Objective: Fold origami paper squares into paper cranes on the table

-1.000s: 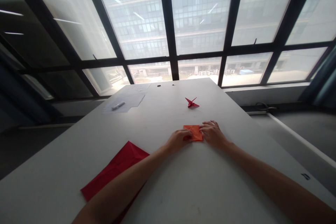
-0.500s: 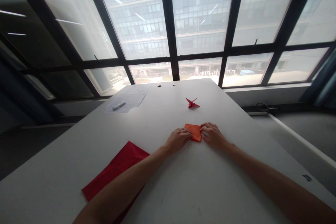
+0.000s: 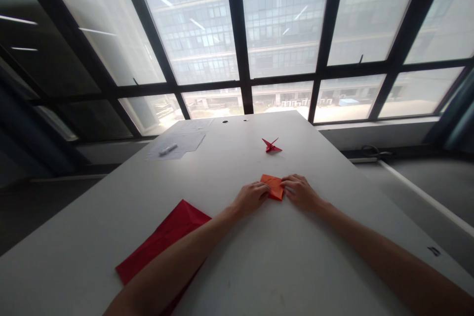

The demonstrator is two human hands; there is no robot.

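While both hands lay on the white table [image 3: 237,266], the orange paper [image 3: 273,186] sat between them, folded down into a small flat diamond. The left hand [image 3: 251,197] was half open just beside the paper, with its fingers [image 3: 262,188] lightly curved and resting on the paper's left corner. The right hand [image 3: 299,192] was also half open and lay against the opposite corner, its fingertips [image 3: 287,183] on the paper. Neither hand lifted the paper or clearly pinched it; both seemed to press it against the table.

The folding showed on the orange paper as a compact layered shape, but it had no raised points, neck or wings. Ahead of the orange paper stood a red paper bird [image 3: 271,145], fully shaped, with sharp raised points. The large red sheet [image 3: 174,227] lay flat to the left of the orange paper and nearer the person, partly under the left forearm [image 3: 174,256], and no shaped folds could be made out on it. Farther ahead and to the left of the orange paper lay some white papers [image 3: 181,141] with a pen [image 3: 168,149] on top.
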